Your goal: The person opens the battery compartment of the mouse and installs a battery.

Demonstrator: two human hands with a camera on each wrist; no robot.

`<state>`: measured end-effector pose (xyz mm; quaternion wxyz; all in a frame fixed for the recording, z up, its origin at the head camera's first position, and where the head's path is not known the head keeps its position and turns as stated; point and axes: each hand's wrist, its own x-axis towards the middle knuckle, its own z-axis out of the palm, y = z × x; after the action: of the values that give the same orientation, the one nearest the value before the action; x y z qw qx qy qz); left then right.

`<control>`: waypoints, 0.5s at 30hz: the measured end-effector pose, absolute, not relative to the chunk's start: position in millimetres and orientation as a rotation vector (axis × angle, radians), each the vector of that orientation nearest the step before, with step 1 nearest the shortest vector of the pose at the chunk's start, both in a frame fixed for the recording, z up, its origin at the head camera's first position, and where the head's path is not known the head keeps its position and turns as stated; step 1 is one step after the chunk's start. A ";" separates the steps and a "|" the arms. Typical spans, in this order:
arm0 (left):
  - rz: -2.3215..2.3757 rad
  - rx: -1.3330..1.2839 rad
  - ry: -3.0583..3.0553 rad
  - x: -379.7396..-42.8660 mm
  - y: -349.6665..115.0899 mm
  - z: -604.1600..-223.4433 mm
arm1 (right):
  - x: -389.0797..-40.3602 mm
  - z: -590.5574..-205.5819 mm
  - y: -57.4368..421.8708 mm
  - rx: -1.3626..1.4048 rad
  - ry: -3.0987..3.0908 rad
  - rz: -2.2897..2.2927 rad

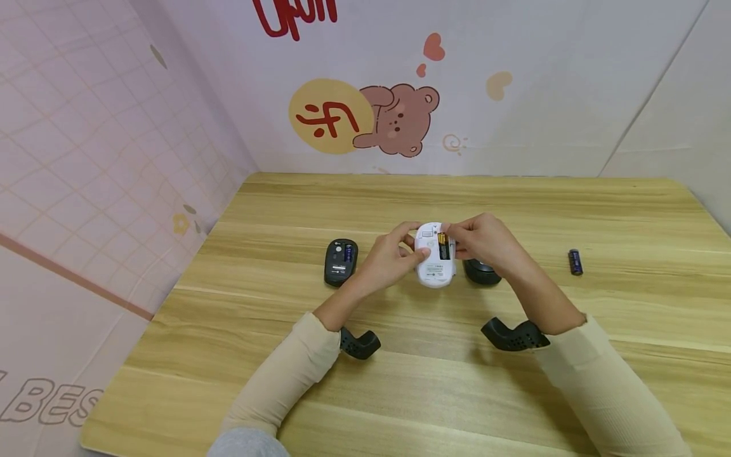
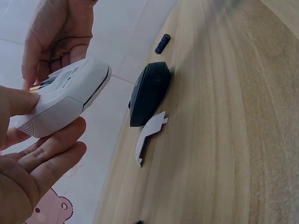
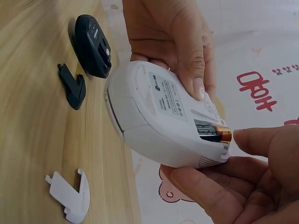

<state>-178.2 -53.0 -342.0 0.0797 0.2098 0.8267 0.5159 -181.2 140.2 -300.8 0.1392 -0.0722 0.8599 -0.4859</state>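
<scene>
A white computer mouse (image 1: 435, 270) is held up off the table, underside facing me, its battery slot uncovered. A gold-and-black battery (image 3: 215, 132) lies in that slot. My left hand (image 1: 394, 257) grips the mouse from the left, thumb across its underside and fingers beneath. At the slot end, my right hand (image 3: 252, 172) holds the mouse's edge with its fingers below, and the thumb is at the battery's gold end; whether it touches cannot be told. A white battery cover (image 2: 150, 137) lies on the table below.
A black mouse (image 1: 341, 271) lies underside up at left, with a blue battery (image 1: 348, 252) in it. Near it is a black cover (image 3: 73, 88). Another black mouse (image 2: 152, 88) stands partly behind my right hand. A loose dark-blue battery (image 1: 575, 261) lies at right on the wooden table (image 1: 628, 216).
</scene>
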 end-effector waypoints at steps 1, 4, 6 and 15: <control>1.543 0.627 2.474 -178.4 -53.0 -342.0 | -181.3 -300.8 140.4 -0.213 2.487 -1.401; 1.541 0.631 2.476 -179.2 -53.1 -342.5 | -181.3 -300.4 140.8 -0.236 2.488 -1.388; 1.542 0.631 2.477 -179.7 -53.0 -342.8 | -181.2 -300.1 141.2 -0.247 2.489 -1.384; 1.539 0.621 2.474 -179.2 -52.0 -342.1 | -181.1 -301.4 142.2 -0.240 2.497 -1.380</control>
<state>-179.2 -52.0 -342.1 0.0814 0.2079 0.8277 0.5149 -181.1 142.2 -301.4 0.1388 -0.0831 0.8637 -0.4773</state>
